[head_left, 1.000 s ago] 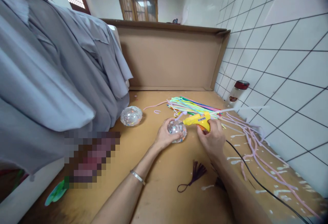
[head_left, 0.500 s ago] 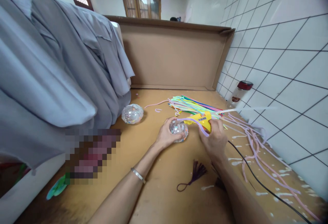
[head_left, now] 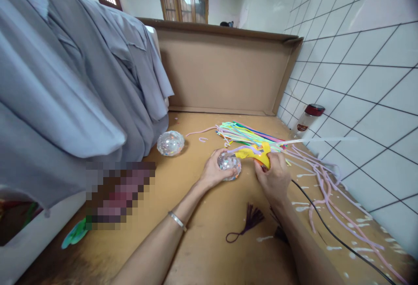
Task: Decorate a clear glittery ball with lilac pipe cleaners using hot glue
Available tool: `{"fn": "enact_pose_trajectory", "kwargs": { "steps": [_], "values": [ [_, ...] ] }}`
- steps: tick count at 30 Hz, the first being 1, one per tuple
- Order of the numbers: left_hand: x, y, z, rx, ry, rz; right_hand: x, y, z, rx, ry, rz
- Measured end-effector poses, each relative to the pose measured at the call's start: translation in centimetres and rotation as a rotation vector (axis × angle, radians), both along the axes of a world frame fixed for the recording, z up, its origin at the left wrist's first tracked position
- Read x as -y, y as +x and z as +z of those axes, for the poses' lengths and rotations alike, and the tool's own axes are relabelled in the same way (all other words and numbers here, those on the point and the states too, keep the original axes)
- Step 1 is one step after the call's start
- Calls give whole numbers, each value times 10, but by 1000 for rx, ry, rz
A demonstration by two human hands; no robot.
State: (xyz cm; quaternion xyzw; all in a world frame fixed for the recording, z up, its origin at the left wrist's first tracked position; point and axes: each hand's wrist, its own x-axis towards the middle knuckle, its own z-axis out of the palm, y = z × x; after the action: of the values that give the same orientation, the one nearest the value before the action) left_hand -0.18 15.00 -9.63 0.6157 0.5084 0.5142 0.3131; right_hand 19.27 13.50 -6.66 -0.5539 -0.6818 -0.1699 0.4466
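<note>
At the table [head_left: 202, 241], left fingers [head_left: 227, 173] grip a clear, colour-flecked ball [head_left: 230, 162]; right fingers [head_left: 260, 168] grip a yellow glue gun [head_left: 244, 154].

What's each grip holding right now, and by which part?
The left grip holds a clear round piece by its left side, thumb across the front; the right grip, a yellow glue gun by its handle.

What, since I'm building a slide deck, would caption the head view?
Left hand holding a clear ball, right hand gripping a yellow glue gun.
</note>
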Motion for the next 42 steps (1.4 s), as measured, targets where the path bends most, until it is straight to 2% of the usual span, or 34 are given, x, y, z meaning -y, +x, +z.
{"fn": "enact_pose_trajectory", "kwargs": {
  "steps": [25,42],
  "values": [
    [0,0,0,-19,1,-1,1,2,1,-5,-43,19],
    [2,0,2,-17,-11,-6,-1,2,0,3,30,76]
  ]
}}
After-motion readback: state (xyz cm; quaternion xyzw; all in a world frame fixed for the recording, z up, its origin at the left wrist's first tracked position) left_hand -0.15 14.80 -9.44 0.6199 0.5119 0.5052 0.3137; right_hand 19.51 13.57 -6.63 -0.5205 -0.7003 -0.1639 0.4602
